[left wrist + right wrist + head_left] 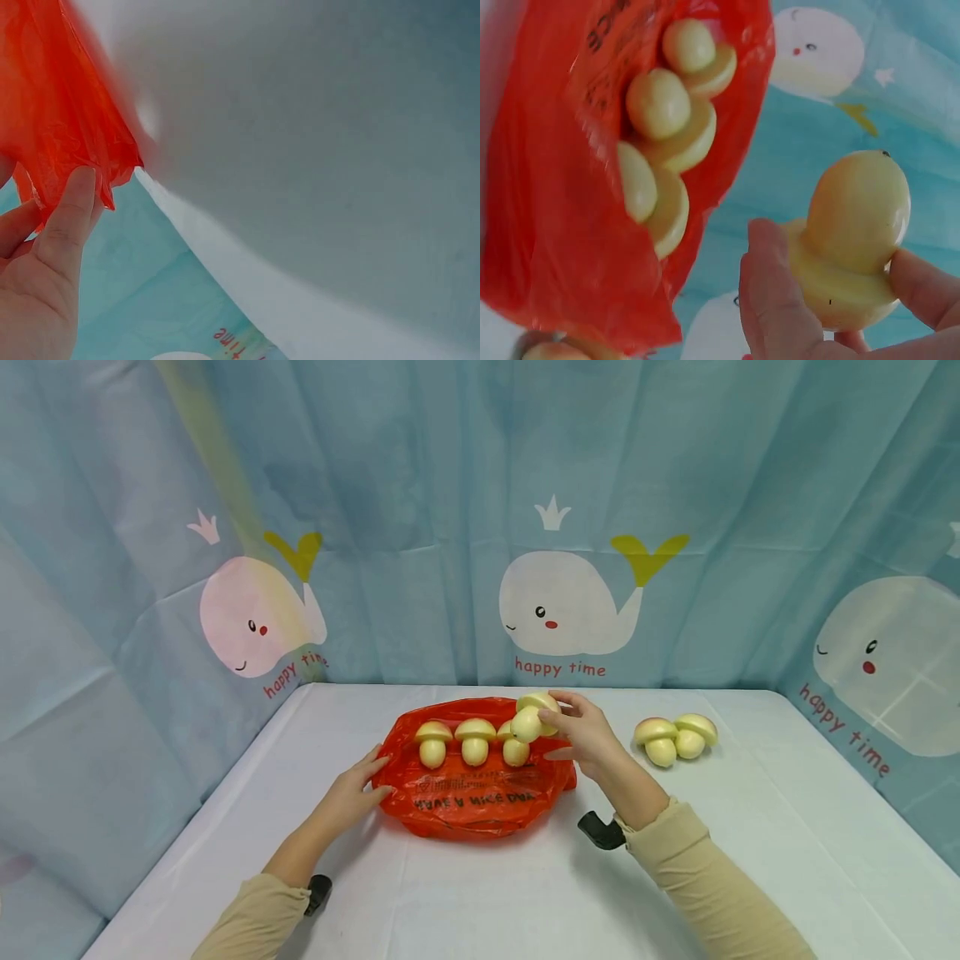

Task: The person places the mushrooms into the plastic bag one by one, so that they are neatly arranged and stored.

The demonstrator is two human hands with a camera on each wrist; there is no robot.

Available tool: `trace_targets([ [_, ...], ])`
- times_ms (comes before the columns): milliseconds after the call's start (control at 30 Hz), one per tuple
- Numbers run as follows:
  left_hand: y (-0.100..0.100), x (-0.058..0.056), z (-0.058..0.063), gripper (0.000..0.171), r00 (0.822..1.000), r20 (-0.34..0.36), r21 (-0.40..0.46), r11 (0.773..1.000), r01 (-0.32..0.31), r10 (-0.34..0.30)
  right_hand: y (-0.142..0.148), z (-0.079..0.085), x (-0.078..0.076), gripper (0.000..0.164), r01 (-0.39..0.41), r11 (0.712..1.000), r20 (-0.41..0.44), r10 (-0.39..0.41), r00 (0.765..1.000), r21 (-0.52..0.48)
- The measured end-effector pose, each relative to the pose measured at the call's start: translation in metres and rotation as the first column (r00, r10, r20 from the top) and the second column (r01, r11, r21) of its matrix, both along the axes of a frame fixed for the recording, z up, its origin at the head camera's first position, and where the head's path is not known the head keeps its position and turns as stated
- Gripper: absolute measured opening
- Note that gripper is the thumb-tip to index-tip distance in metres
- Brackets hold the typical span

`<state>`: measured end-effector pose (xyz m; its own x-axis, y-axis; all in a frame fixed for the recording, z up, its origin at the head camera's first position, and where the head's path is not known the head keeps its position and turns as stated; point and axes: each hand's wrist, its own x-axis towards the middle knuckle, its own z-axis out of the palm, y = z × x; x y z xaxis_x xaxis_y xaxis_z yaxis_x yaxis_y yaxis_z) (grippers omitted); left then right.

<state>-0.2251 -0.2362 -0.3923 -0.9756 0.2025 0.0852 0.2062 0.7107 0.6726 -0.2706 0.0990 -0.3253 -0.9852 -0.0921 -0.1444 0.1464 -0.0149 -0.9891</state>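
Note:
A red plastic bag [480,818] with dark printed letters lies spread on the white table. Three pale yellow toy mushrooms [474,742] with pinkish cap tops sit in a row on it, and the right wrist view shows the bag's film [562,255] around them. At the bag's left edge, my left hand [351,793] holds the gathered film [75,112] between thumb and fingers. My right hand [588,735] grips another toy mushroom [859,217] by its cap, raised above the bag's right end, its stem turned toward the right wrist camera.
Two more toy mushrooms [675,739] lie side by side on the table [750,827], right of the bag. Behind the table hangs a blue curtain [420,527] printed with whales. A black wrist mount [602,831] sticks out beside the right cuff.

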Motion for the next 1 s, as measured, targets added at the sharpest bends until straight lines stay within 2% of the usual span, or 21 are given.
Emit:
trace_targets([
  [333, 0.000, -0.001, -0.001, 0.055, 1.000, -0.020, -0.010, 1.000, 0.013, -0.013, -0.025, 0.001, -0.001, 0.054, -0.021, 0.996, 0.067, 0.027, 0.997, -0.085],
  [567, 0.001, 0.000, 0.000, 0.055, 1.000, -0.016, -0.017, 1.000, 0.015, -0.015, -0.041, 0.000, -0.003, 0.052, -0.048, 0.996, 0.099, 0.056, 0.993, -0.081],
  [833, 0.000, 0.000, -0.002, 0.055, 0.999, -0.027, -0.018, 1.000, 0.020, -0.020, -0.054, -0.004, -0.005, 0.049, -0.084, 0.988, 0.128, 0.100, 0.987, -0.130],
  [1000, -0.001, 0.000, -0.002, 0.055, 1.000, -0.023, -0.018, 1.000, 0.020, -0.020, -0.062, -0.006, -0.006, 0.051, -0.106, 0.988, 0.127, 0.120, 0.985, -0.110],
])
